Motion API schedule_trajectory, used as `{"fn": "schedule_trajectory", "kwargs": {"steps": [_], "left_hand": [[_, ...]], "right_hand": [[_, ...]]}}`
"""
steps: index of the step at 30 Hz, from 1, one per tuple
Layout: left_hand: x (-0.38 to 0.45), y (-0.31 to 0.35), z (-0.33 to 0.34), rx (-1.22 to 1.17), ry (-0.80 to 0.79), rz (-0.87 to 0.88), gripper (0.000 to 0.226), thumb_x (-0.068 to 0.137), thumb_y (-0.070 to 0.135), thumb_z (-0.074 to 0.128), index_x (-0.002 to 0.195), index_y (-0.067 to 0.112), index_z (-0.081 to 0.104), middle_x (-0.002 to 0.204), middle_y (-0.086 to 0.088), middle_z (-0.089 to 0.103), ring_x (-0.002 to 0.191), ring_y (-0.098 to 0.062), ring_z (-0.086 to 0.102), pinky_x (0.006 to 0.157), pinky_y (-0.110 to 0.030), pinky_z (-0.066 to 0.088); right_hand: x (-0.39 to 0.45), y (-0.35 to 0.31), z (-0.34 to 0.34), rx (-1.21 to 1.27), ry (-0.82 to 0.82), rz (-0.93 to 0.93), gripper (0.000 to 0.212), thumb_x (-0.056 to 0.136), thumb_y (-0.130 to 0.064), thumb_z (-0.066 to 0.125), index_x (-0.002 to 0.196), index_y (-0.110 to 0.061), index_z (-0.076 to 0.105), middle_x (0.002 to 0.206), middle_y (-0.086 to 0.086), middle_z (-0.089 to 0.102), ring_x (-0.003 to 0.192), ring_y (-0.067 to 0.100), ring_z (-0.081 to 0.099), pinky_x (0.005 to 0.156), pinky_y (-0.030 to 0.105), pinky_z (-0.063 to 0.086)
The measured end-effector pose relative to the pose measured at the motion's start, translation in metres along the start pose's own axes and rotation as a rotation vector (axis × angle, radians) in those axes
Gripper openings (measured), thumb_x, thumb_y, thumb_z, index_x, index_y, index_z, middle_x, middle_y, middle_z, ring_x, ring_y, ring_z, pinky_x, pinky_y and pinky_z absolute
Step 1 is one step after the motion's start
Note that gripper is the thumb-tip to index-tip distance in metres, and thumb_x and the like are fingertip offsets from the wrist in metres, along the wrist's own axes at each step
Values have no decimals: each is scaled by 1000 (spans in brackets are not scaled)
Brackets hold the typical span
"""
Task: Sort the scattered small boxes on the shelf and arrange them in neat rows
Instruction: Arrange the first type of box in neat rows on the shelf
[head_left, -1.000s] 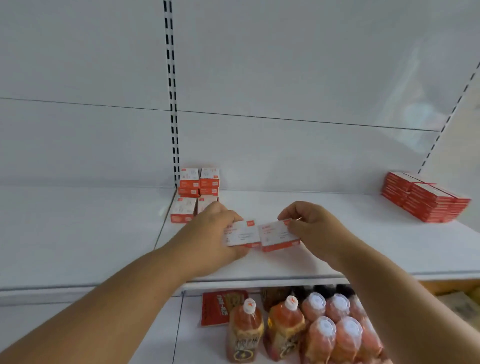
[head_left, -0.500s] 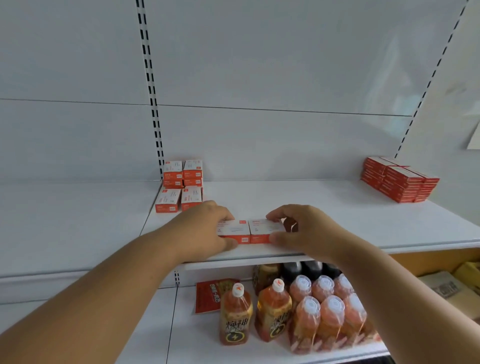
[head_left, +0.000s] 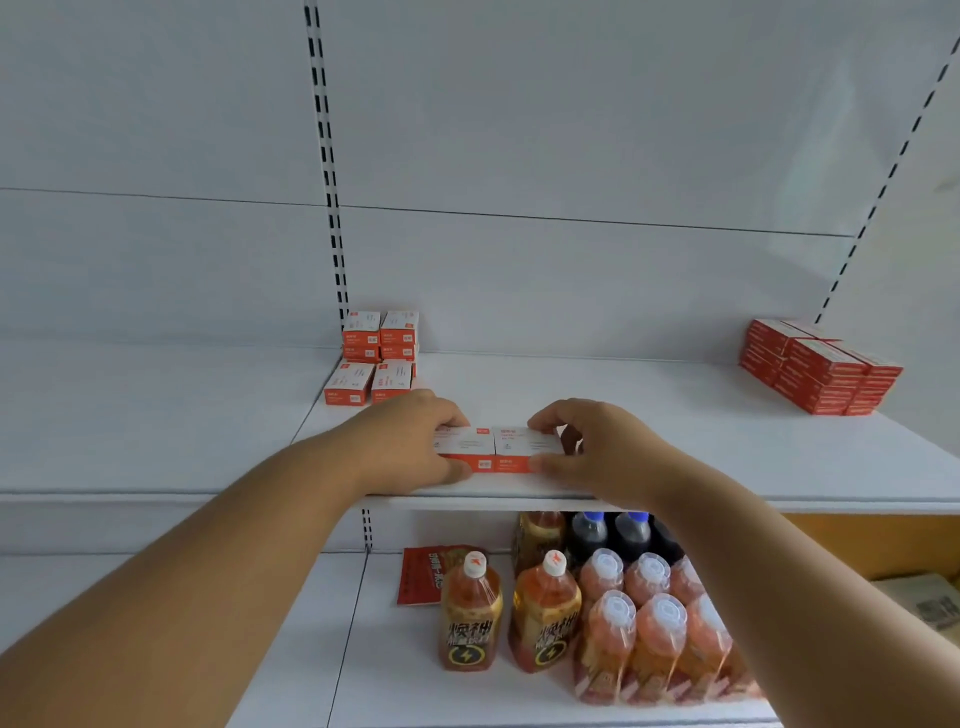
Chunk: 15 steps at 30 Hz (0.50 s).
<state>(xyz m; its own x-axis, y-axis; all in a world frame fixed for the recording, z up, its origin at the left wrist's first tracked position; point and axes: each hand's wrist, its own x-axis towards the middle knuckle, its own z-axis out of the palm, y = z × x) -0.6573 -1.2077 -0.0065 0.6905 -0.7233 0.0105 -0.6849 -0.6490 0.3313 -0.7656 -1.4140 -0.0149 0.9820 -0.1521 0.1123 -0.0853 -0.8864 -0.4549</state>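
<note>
Two small white-and-orange boxes lie side by side near the front edge of the white shelf (head_left: 675, 447). My left hand (head_left: 410, 441) grips the left box (head_left: 467, 447) with fingers over its top and thumb at its front. My right hand (head_left: 597, 447) grips the right box (head_left: 524, 447) the same way. The two boxes touch along their inner sides. At the shelf's back left stand several matching boxes in a stacked group (head_left: 379, 353).
A stack of red boxes (head_left: 821, 369) sits at the shelf's back right. On the lower shelf stand orange drink bottles (head_left: 545, 613), a wrapped pack of pink bottles (head_left: 660, 634), dark bottles (head_left: 608, 535) and a red packet (head_left: 426, 571).
Both hands have lowered the two boxes from a tilted hold onto the shelf and pushed them together. The view has shifted slightly.
</note>
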Motion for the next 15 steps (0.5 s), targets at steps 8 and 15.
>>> {"fn": "schedule_trajectory", "kwargs": {"steps": [8, 15], "left_hand": [[-9, -8, -5, -140, 227, -98, 54, 86, 51, 66, 134, 38, 44, 119, 17, 50, 89, 0, 51, 82, -26, 43], [-1, -52, -26, -119, 392, -153, 10, 90, 32, 61, 100, 33, 62, 95, 13, 62, 85, -8, 59, 73, -26, 47]], "right_hand": [[15, -3, -9, -19, 176, -128, 38, 90, -47, 59, 123, -29, 61, 105, -19, 53, 79, -2, 53, 68, 11, 36], [57, -53, 8, -18, 188, -182, 23, 93, -36, 59, 113, -29, 66, 102, -14, 57, 78, -1, 51, 68, 12, 36]]}}
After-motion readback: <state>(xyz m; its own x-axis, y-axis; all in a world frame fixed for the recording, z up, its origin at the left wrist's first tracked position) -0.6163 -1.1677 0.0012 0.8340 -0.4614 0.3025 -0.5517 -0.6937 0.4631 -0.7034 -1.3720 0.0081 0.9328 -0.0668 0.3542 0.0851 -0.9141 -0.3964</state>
